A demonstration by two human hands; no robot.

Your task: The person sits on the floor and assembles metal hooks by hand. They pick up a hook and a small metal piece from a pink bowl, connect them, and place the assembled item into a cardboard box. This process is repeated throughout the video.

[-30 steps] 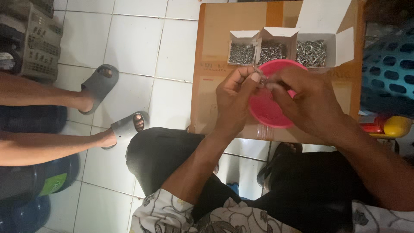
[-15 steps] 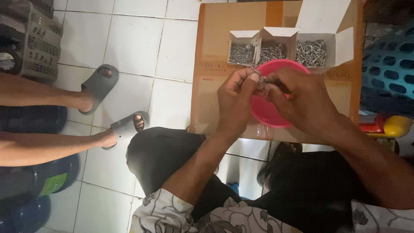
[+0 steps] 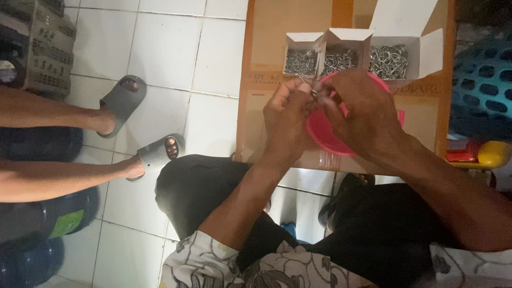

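My left hand [image 3: 285, 120] and my right hand [image 3: 362, 114] meet over a pink bowl [image 3: 322, 136] on a flat cardboard box [image 3: 266, 64]. Between the fingertips of both hands sits a small metal piece [image 3: 313, 92]; its exact shape is too small to tell. Just behind the bowl stand three small open white boxes [image 3: 341, 53] filled with several shiny metal parts. My hands cover most of the bowl, so its contents are hidden.
Another person's legs in grey slide sandals [image 3: 125, 101] rest on the white tiled floor at left. A grey crate [image 3: 37, 48] is at top left, dark water jugs [image 3: 32, 229] at bottom left, a blue basket [image 3: 482, 90] and a yellow-red object [image 3: 480, 154] at right.
Both hands stay together over the pink bowl with only small finger movements on the metal piece. The other person's legs have not moved.
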